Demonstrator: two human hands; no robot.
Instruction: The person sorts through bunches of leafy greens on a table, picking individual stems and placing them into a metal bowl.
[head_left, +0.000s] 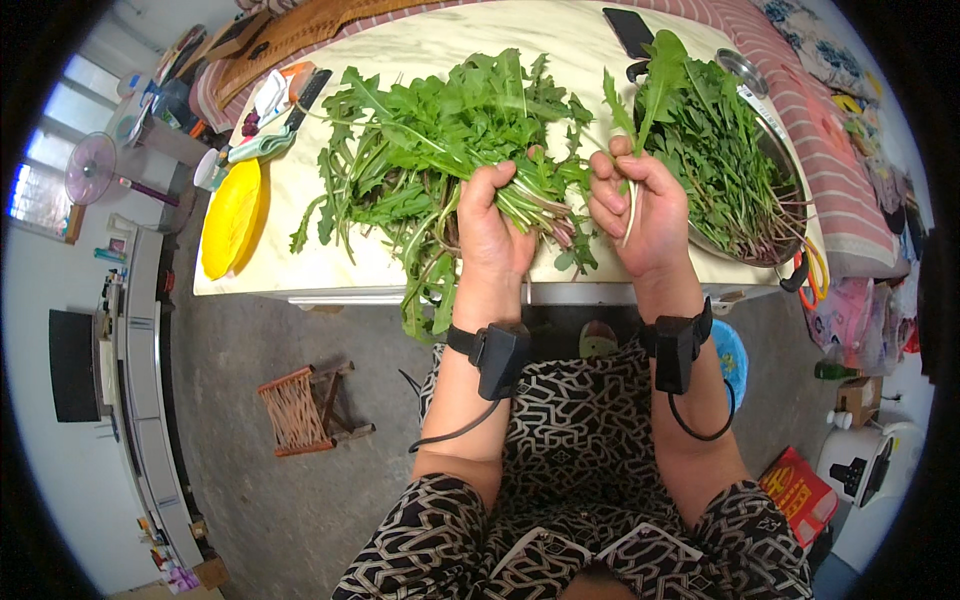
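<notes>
My left hand (495, 217) grips a bunch of leafy greens (465, 135) by its pale, purplish stem ends. In my right hand (637, 206) is a sprig of greens (660, 82), pinched between thumb and fingers, its white stem pointing down. Under and beyond my left hand spreads a loose pile of jagged leaves (367, 180), some hanging over the table's front edge. To the right of my right hand stands a metal pan (787, 161) with dark handles, filled with greens (705, 142) whose reddish stem ends point to the front right.
A yellow leaf-patterned plate (231, 217) lies at the left of the marble-look table (300, 262). A phone (628, 32) rests at the far edge. Orange-handled scissors (814, 277) are by the pan. On the floor are a folding stool (307, 412) and a blue-lined bin (729, 360).
</notes>
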